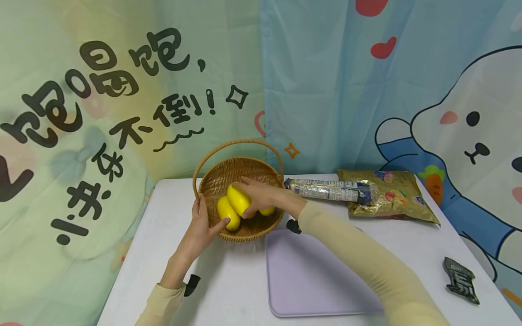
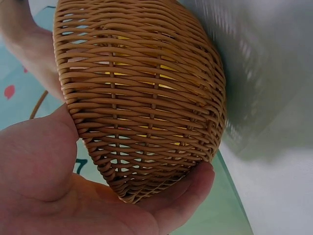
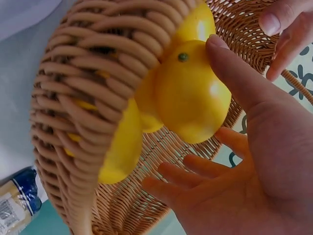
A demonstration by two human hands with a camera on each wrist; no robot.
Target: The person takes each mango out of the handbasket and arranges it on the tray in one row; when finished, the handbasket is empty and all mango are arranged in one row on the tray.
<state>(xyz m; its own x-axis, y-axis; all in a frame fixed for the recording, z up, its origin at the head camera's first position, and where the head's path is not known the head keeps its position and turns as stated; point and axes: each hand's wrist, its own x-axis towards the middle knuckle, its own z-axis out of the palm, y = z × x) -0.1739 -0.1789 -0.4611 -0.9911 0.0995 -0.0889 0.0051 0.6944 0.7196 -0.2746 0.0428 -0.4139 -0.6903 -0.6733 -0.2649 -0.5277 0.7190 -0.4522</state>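
Fingers [image 3: 234, 143] on fruit [image 3: 193, 95], basket [image 1: 222, 175], lettering [image 1: 178, 108] "不倒!"

2 bare hands, left hand [image 1: 200, 225] and right hand [image 1: 263, 198], short nails. Left sleeve [image 1: 160, 305] and right sleeve [image 1: 359, 256]: both plain cream, long, fairly close-fitting; the right shows light creases. 1 small black piece by each cuff, left black piece [image 1: 192, 285] and right black piece [image 1: 293, 226], angular; details too small.
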